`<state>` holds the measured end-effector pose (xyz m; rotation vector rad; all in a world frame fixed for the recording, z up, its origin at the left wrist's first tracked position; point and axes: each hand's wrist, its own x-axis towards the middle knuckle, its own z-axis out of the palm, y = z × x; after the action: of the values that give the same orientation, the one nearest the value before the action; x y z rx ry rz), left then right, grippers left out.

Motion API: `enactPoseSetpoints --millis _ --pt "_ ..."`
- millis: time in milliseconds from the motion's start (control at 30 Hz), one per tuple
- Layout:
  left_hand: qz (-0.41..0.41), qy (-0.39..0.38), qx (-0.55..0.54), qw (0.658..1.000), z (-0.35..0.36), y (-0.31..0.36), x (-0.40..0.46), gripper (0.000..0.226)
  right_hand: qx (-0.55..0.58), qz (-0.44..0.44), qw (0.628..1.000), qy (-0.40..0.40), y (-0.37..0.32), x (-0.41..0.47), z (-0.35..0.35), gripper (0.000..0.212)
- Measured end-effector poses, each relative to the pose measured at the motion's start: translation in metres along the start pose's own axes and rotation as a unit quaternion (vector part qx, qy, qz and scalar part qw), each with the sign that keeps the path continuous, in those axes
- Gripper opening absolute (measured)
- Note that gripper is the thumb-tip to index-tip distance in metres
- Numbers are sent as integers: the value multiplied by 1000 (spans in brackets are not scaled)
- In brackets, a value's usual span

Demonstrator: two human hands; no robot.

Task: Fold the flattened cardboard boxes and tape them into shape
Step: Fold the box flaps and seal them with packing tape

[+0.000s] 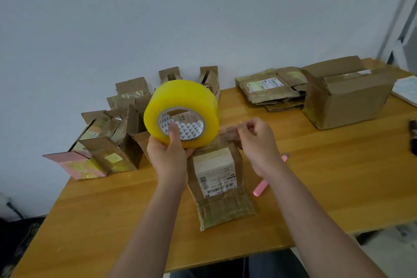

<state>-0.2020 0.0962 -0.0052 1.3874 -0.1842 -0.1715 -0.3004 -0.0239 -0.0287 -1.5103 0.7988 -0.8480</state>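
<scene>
Left hand (168, 153) holds tape roll (181, 111) before folded boxes (108, 142).

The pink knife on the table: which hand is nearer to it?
Right. The right hand is above and just left of the pink knife, pinching the tape end. The left hand is further left, gripping the tape roll.

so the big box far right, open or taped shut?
Open. The big box has its top flaps standing up and apart at the back, and pale contents show through the gap on top.
</scene>
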Motion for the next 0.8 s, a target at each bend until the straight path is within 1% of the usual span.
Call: enactPoseSetpoints --millis 133,233,333,433,533,700,800 --pt "40 12 33 999 1 -5 -1 10 -38 -46 998 21 2 -2 1 12" --pt "66 19 56 996 1 -6 -3 10 -48 -48 997 30 4 -3 -1 16" --pt "74 23 58 995 0 -7 -4 7 -51 -51 997 33 9 -5 -2 20" --pt "104 13 103 989 0 -8 -6 13 -26 -30 999 34 15 -7 -3 18" --pt "153 2 150 977 0 -8 -7 9 -7 -20 999 32 17 -11 -5 20" --pt "152 1 156 976 0 -11 -4 14 27 19 999 34 22 -10 -2 15" --pt "161 -10 176 971 1 -9 -5 12 23 33 999 0 24 -9 -2 19"
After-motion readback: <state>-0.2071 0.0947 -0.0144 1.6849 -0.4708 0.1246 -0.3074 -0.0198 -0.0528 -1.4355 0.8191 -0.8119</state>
